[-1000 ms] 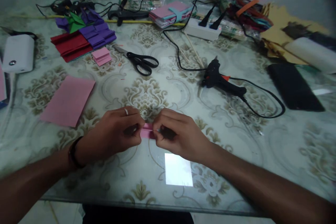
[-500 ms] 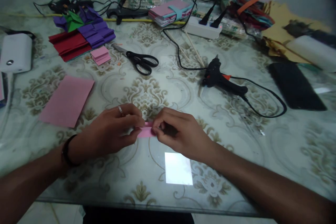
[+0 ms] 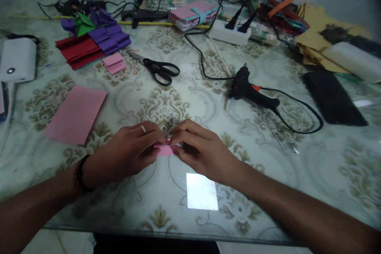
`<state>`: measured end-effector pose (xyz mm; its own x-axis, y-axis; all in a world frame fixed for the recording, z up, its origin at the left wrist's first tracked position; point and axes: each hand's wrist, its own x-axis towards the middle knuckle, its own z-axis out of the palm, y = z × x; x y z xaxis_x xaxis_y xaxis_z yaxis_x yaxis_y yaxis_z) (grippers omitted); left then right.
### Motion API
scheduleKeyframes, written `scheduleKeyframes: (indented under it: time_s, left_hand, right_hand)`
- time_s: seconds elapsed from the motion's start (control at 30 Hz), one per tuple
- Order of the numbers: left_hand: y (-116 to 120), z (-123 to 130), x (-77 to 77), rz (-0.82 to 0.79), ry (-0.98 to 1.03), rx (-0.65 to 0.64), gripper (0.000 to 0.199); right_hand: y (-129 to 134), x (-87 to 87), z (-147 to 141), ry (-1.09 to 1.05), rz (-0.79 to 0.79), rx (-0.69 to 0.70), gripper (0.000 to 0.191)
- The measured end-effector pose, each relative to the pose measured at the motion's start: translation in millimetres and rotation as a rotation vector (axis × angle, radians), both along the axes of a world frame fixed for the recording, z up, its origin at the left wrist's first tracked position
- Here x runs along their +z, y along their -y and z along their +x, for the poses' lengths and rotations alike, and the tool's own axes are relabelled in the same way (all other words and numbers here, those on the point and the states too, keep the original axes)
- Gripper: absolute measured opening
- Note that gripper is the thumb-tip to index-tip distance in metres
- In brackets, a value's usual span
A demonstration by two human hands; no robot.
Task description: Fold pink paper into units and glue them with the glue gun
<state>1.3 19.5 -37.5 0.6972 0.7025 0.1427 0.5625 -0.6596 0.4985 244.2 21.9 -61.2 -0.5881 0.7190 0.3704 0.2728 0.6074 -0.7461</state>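
Between my two hands a small folded piece of pink paper (image 3: 164,150) lies low over the table, a crease running across it. My left hand (image 3: 135,147), with a ring on one finger, pinches its left end. At the right end, my right hand (image 3: 199,147) grips the paper between thumb and fingers. The fingertips cover both ends of the piece. To the left lies a larger flat pink sheet (image 3: 76,115). Farther back is a small pleated pink piece (image 3: 114,63), beside black-handled scissors (image 3: 159,69).
A black glue gun (image 3: 253,91) with a looping cord lies right of centre, near a dark phone (image 3: 335,97). Behind are a white power strip (image 3: 230,31), a stack of coloured paper (image 3: 193,14) and folded red paper (image 3: 79,49). A white power bank (image 3: 18,59) is far left.
My left hand has shifted slightly right along the pink paper, its fingers nearer the right hand's. My right hand still grips the other end, its fingers moved slightly.
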Motion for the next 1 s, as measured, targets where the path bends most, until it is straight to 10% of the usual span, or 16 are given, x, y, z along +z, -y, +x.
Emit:
scheduleKeyframes:
  time_s: [1.0]
  left_hand:
    - [-1, -4, -5.7, 0.104, 0.058, -0.072, 0.006]
  right_hand:
    - [-1, -2.0, 4, -0.052, -0.028, 0.054, 0.014]
